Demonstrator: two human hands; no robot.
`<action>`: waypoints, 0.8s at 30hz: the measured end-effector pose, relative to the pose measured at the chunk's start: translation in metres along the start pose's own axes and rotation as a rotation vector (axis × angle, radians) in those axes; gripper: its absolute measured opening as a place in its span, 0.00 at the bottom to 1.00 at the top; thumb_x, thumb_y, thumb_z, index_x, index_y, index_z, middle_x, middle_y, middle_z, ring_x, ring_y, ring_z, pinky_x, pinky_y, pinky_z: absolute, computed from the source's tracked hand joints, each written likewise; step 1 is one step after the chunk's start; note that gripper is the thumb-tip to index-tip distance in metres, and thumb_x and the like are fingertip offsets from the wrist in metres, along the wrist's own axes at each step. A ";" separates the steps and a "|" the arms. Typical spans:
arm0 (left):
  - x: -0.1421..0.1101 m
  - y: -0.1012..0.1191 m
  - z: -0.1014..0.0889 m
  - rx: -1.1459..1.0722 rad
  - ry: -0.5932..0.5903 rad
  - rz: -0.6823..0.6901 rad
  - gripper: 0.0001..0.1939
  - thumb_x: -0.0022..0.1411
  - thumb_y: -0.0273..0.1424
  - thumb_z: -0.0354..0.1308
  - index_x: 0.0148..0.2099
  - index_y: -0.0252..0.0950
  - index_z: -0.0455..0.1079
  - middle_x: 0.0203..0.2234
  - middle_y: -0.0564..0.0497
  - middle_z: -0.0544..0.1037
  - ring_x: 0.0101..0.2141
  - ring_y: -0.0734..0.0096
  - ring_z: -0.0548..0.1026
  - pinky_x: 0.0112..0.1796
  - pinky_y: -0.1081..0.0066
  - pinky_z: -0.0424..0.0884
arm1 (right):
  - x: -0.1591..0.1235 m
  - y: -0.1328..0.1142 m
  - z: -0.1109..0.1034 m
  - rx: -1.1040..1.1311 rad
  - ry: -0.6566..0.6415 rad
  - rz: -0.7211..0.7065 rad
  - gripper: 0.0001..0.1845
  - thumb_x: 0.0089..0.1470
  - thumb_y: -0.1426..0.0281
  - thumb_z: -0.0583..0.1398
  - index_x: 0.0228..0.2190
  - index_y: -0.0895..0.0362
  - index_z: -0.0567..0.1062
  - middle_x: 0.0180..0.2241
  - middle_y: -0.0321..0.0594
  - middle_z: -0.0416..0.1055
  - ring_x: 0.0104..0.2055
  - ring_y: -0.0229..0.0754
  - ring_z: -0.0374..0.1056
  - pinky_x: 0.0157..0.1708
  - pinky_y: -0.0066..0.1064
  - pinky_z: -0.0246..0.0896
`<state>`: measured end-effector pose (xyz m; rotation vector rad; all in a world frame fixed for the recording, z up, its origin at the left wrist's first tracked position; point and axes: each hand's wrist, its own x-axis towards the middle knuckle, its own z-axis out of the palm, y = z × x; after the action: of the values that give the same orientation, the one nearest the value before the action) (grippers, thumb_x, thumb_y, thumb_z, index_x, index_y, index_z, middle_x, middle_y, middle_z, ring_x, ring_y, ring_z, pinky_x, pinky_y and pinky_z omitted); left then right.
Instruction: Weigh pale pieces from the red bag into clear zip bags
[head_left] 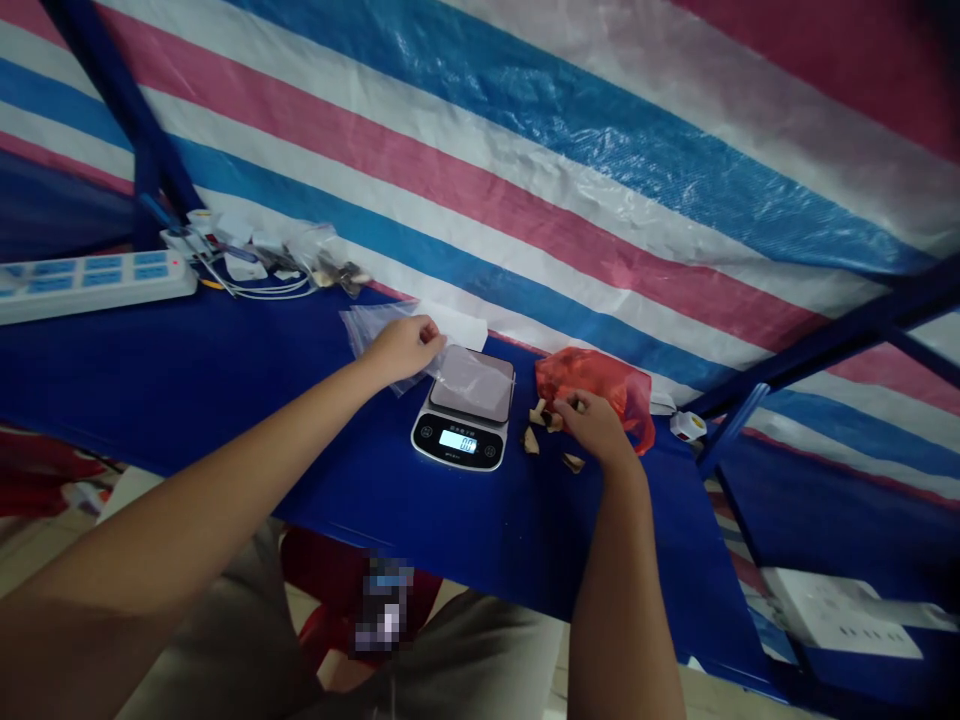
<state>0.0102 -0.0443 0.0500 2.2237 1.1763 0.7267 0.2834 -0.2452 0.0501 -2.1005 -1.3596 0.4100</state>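
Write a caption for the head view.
Left hand holds a clear bag over a scale, right hand near small pieces beside a red bag.

Striped sheeting (525,190) behind blue table (247,360); dark-blue frame (114,95); pale floor (30,575).

A digital scale (459,434), a red bag (589,374), loose pale pieces (531,441) and a power strip (105,282) sit on a blue table (360,470).

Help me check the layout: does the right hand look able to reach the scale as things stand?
Likely yes: only small tan pieces lie between the right hand and scale, though clear plastic overlaps its platform.
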 end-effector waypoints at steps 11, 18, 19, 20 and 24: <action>-0.024 0.048 -0.003 0.173 -0.494 0.645 0.51 0.50 0.54 0.66 0.71 0.44 0.55 0.71 0.44 0.57 0.70 0.47 0.51 0.68 0.48 0.42 | -0.004 0.003 -0.007 -0.051 -0.115 0.087 0.23 0.58 0.50 0.54 0.23 0.54 0.68 0.24 0.35 0.68 0.28 0.41 0.64 0.29 0.32 0.56; -0.005 0.057 0.025 0.224 -0.564 0.714 0.45 0.51 0.51 0.64 0.68 0.45 0.60 0.64 0.43 0.69 0.62 0.49 0.65 0.64 0.50 0.51 | -0.012 0.007 -0.016 0.042 -0.327 0.212 0.17 0.55 0.53 0.59 0.28 0.55 0.73 0.20 0.35 0.68 0.22 0.39 0.62 0.23 0.31 0.52; -0.004 0.058 0.028 0.219 -0.543 0.719 0.43 0.51 0.50 0.64 0.67 0.45 0.62 0.63 0.43 0.70 0.60 0.49 0.67 0.62 0.51 0.54 | -0.012 0.007 -0.017 0.029 -0.308 0.187 0.17 0.55 0.54 0.58 0.28 0.55 0.73 0.21 0.35 0.69 0.23 0.40 0.62 0.24 0.31 0.53; -0.004 0.058 0.030 0.217 -0.524 0.723 0.41 0.51 0.49 0.64 0.65 0.44 0.63 0.61 0.42 0.72 0.59 0.49 0.69 0.61 0.51 0.56 | -0.012 0.006 -0.017 0.011 -0.279 0.154 0.16 0.55 0.55 0.58 0.27 0.55 0.74 0.22 0.36 0.70 0.24 0.40 0.63 0.25 0.31 0.54; -0.009 0.058 0.034 0.210 -0.484 0.709 0.41 0.50 0.50 0.65 0.64 0.43 0.64 0.61 0.41 0.71 0.58 0.48 0.68 0.58 0.52 0.60 | -0.010 0.000 -0.015 -0.140 -0.093 0.102 0.20 0.56 0.52 0.57 0.24 0.55 0.73 0.23 0.37 0.71 0.27 0.42 0.65 0.27 0.32 0.54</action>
<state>0.0614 -0.0862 0.0617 2.7981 0.2217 0.2708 0.2874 -0.2587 0.0610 -2.2979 -1.3728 0.4716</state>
